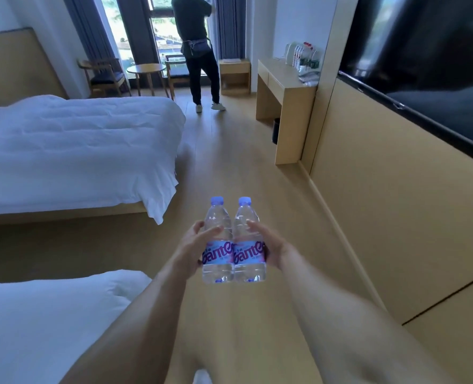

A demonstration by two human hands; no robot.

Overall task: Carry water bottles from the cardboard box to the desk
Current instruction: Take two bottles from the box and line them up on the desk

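Each hand curls round one upright bottle, left hand (192, 249) on the left bottle (218, 242), right hand (268, 249) on the right bottle (248, 242), touching side by side; the desk (282, 79) lies well ahead, to the right-hand side.

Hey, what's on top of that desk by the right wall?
On the desk, a row of upright water bottles stands at its far end against the wall, with something pale and flat lying just in front. The wall panel hides the desk's rear edge.

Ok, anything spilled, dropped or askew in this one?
Nothing stands out. The two clear plastic water bottles with pale blue caps are upright, capped and side by side, the left hand and right hand gripping them from either side. More bottles stand upright on the light wooden desk ahead.
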